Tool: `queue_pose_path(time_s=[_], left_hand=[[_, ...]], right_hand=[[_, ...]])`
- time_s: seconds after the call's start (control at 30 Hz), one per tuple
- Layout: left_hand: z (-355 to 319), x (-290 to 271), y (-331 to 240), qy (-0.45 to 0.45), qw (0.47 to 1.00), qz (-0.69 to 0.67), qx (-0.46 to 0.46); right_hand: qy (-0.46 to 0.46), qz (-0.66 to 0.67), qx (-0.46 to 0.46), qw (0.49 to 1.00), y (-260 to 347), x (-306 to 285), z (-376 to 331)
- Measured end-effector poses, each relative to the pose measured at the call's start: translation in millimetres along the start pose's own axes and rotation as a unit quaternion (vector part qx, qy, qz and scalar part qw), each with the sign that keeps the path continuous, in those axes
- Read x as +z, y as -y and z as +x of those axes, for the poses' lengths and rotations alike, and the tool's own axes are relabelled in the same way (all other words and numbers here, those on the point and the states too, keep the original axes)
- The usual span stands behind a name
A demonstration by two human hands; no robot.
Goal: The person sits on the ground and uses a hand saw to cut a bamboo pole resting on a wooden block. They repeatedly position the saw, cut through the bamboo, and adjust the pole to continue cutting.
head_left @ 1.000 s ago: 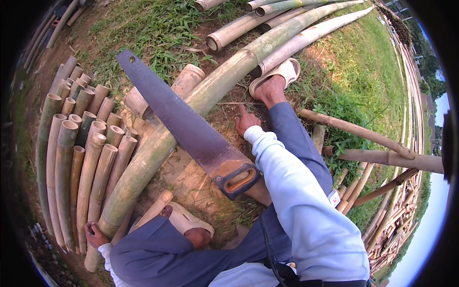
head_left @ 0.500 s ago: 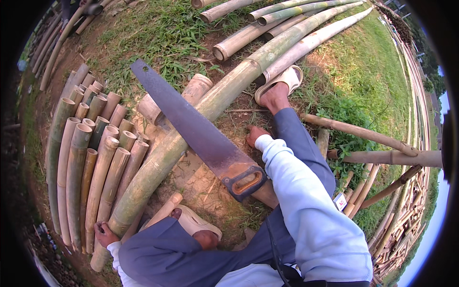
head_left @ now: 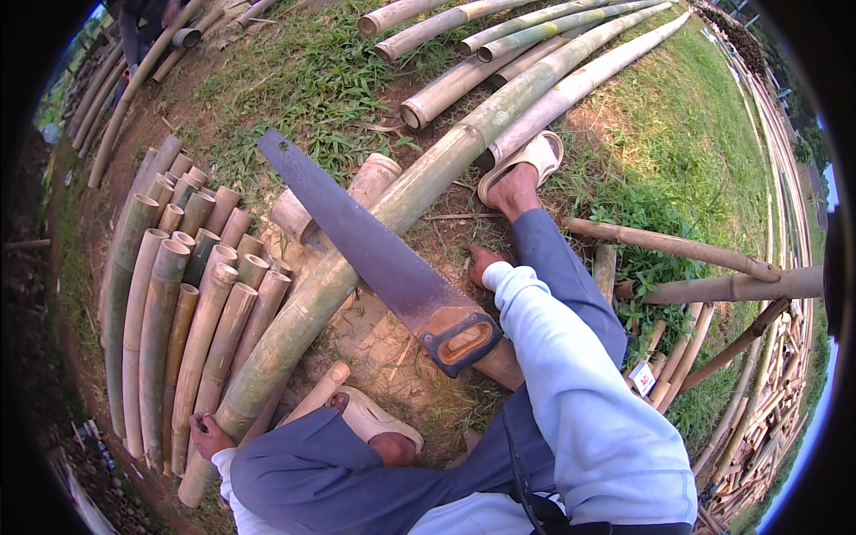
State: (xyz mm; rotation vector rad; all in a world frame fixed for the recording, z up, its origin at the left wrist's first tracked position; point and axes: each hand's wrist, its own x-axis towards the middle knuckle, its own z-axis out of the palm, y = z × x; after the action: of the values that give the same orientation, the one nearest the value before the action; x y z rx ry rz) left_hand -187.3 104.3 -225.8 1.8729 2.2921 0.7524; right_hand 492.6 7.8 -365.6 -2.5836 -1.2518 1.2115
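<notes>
A long green-brown bamboo pole [head_left: 278,352] slants from lower left to the far top. My left hand [head_left: 210,435] is closed against its near end, beside my knee. Across the pole lies a hand saw [head_left: 366,234] with a dark, rust-tinged blade and a worn wooden handle; neither hand touches it. Low beside my right shin, my right hand [head_left: 482,264] has its fingers curled. Whatever it may hold is hidden. Under the pole, short thick bamboo pieces [head_left: 374,176] show near the blade's middle.
Several cut bamboo lengths [head_left: 218,299] stand bundled at left. More long poles [head_left: 446,94] lie on the grass ahead. A bamboo frame [head_left: 731,290] stands at right, with a large bamboo pile [head_left: 767,401] beyond. At the far upper left, another person [head_left: 138,31] is beside some poles.
The view has shifted slightly, so most things sit a little lower and to the right. My hands, the saw and the pole keep nearly the same places relative to each other.
</notes>
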Motion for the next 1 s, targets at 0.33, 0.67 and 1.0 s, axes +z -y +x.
queue_pose_path(time_s=[0.33, 0.67, 1.0], left_hand=[[1.4, 6.0, -15.7, -0.012, 1.000, 0.018, 0.006], [-0.6, 0.9, -7.1, 0.001, 0.997, 0.067, -0.029], [-0.9, 1.5, -7.2, 0.007, 0.993, 0.097, -0.061]], right_hand=[[-0.166, 0.017, 0.011, 0.986, -4.1, -12.9, 29.7], [-0.165, 0.059, -0.031, 0.984, 56.4, -78.2, -49.5], [-0.159, -0.135, 0.149, 0.967, -24.3, -114.6, -164.9]])
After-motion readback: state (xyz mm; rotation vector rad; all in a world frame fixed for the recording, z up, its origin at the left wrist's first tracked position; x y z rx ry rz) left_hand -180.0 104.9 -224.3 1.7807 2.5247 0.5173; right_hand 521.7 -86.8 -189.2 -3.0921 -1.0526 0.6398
